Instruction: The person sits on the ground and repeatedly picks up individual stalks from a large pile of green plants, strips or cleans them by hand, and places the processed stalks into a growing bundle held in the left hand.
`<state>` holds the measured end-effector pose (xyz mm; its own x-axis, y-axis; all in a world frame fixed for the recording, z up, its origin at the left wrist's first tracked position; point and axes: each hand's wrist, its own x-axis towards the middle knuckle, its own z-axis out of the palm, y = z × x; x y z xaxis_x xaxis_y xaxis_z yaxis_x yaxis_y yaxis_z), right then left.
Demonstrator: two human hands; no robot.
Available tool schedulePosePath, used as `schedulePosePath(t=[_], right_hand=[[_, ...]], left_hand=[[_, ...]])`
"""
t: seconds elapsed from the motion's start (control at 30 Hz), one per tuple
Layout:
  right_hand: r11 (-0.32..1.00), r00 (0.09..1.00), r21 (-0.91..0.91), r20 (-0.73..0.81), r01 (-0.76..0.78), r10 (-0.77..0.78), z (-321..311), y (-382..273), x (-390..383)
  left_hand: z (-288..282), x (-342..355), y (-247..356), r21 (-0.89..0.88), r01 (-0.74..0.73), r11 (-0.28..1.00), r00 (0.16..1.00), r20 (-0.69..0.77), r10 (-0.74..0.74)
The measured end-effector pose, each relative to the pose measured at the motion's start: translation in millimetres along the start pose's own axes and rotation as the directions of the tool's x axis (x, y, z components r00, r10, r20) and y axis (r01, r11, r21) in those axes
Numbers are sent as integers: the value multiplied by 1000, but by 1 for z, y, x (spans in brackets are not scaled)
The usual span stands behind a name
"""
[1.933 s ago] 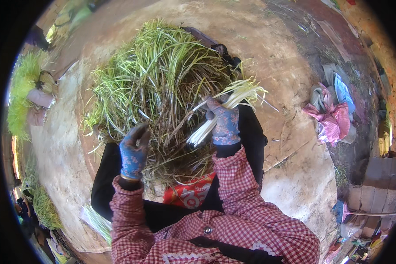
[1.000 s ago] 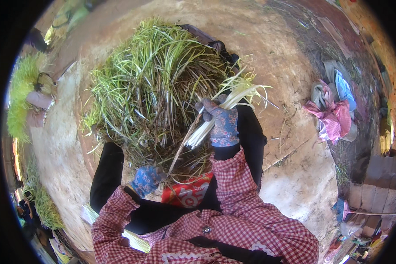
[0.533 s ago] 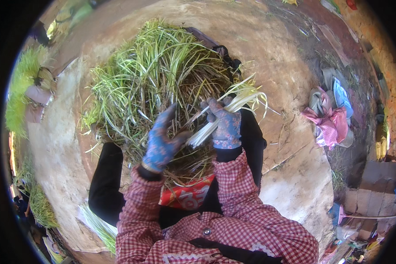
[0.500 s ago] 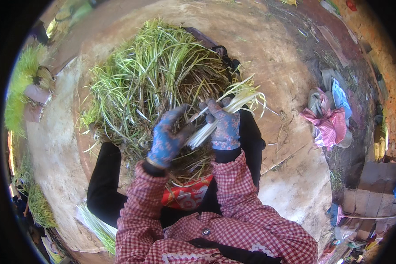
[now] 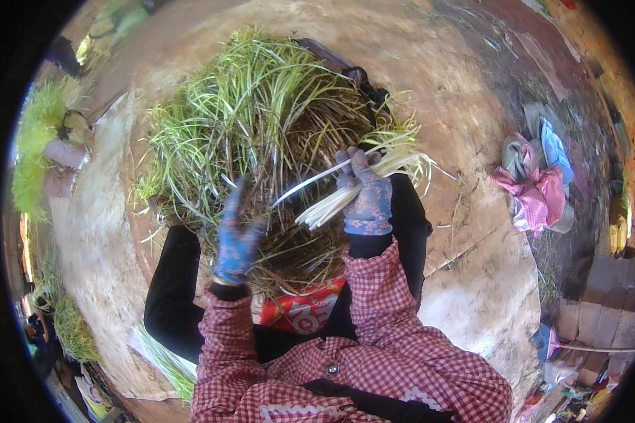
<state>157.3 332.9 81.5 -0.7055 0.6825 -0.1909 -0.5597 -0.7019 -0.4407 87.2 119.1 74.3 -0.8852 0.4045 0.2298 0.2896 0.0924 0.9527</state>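
My right hand [image 5: 367,197], in a blue flowered glove, is closed round a bundle of pale stalks [image 5: 326,210], with leafy tips fanning out to the right. One white stalk juts leftward from its fingers. My left hand [image 5: 236,240], gloved alike and smeared by motion, is apart from the bundle, fingers stretched out with nothing visible in them, over the lower left of a big heap of green leafy stalks [image 5: 240,106]. Brown, dry bits lie at the heap's lower edge, beside a red printed sack [image 5: 293,310] between my dark-clad legs.
Bundled cloths, pink and blue [image 5: 533,194], lie at the right, above cardboard pieces [image 5: 614,275] and a pink-handled broom [image 5: 578,347]. More greens [image 5: 32,155] line the left side. A pale bundle [image 5: 166,363] lies by my left leg on the stained ground sheet [image 5: 92,261].
My left hand came up from low by my lap toward the bundle, then drew back leftward and slightly down. The brownish stalk beside the bundle now looks white. My right hand shifted slightly up.
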Motion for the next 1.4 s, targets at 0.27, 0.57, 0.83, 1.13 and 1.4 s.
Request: schedulePosePath(t=[0.27,0.57,0.83,1.13,1.4], right_hand=[[990,989,-137,146,13,7,12,18,-11],[988,955,23,261,-153,142,1,24,-7],[991,969,-55,211,-123,131,9,35,-6],[986,946,-38,277,-165,169,7,39,-12],[985,971,-102,185,-136,153,10,26,-18]], left_hand=[[83,-5,38,15,-61,998,990,-125,62],[-14,120,-81,533,-132,836,901,-287,326],[-86,134,-99,708,85,701,996,-65,-55],[-61,42,23,-594,54,803,980,-122,-156],[-45,45,33,-584,180,792,966,-48,-254]])
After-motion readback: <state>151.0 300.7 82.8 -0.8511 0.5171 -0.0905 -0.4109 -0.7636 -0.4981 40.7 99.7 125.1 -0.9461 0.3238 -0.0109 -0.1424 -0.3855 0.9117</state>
